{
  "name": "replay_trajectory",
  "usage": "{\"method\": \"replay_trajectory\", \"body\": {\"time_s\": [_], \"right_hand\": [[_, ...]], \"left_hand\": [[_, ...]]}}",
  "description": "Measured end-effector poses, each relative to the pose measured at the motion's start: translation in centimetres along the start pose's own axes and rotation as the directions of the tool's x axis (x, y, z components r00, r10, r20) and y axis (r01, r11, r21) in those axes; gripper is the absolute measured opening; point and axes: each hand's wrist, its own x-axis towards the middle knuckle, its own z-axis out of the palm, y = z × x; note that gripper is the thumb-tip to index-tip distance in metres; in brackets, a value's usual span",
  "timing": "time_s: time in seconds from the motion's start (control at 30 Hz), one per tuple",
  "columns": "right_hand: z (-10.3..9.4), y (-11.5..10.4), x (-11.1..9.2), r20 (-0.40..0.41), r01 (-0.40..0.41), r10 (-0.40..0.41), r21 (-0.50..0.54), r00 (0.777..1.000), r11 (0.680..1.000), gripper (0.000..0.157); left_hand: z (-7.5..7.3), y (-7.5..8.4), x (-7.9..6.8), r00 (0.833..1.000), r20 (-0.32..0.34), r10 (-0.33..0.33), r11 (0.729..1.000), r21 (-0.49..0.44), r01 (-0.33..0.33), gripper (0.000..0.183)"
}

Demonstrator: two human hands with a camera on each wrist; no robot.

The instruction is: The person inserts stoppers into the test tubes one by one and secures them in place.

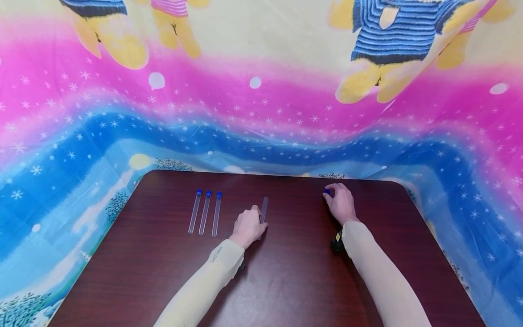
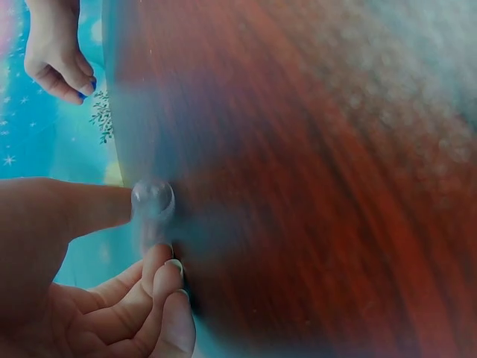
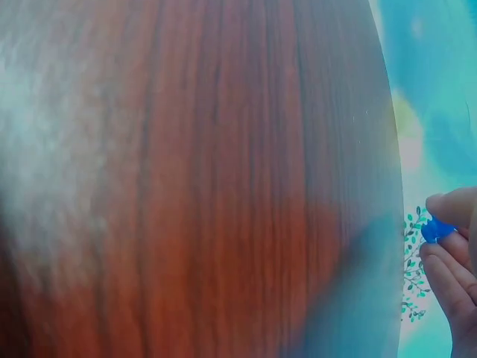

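My left hand (image 1: 247, 227) pinches a clear, uncapped test tube (image 1: 264, 210) between thumb and fingers, over the middle of the table. In the left wrist view the rounded end of the tube (image 2: 153, 198) shows between thumb and fingertips. Farther right, near the back edge, my right hand (image 1: 342, 205) holds a small blue cap (image 1: 326, 192) at its fingertips. The right wrist view also shows this blue cap (image 3: 436, 230) pinched by thumb and fingers. The hands are well apart.
Left of my left hand, three test tubes (image 1: 205, 214) with blue caps lie side by side on the dark brown table (image 1: 286, 281). A printed cloth (image 1: 261, 131) hangs behind the table and around its sides.
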Motion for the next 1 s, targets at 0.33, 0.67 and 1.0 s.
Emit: {"method": "replay_trajectory", "body": {"time_s": [0.33, 0.67, 1.0], "right_hand": [[-0.11, -0.84, 0.09, 0.011, 0.005, -0.005, 0.007, 1.0, 1.0, 0.027], [0.0, -0.83, 0.0, 0.007, 0.008, -0.008, -0.001, 1.0, 1.0, 0.025], [0.21, -0.66, 0.0, -0.008, 0.01, -0.01, 0.004, 1.0, 1.0, 0.024]], "left_hand": [[-0.11, 0.08, -0.2, 1.0, -0.027, 0.016, 1.0, 0.021, -0.016, 0.024], [-0.27, 0.09, -0.6, 0.993, -0.077, 0.088, 0.995, 0.058, -0.084, 0.022], [-0.51, -0.05, -0.66, 0.986, -0.091, 0.142, 0.989, 0.063, -0.136, 0.027]]}}
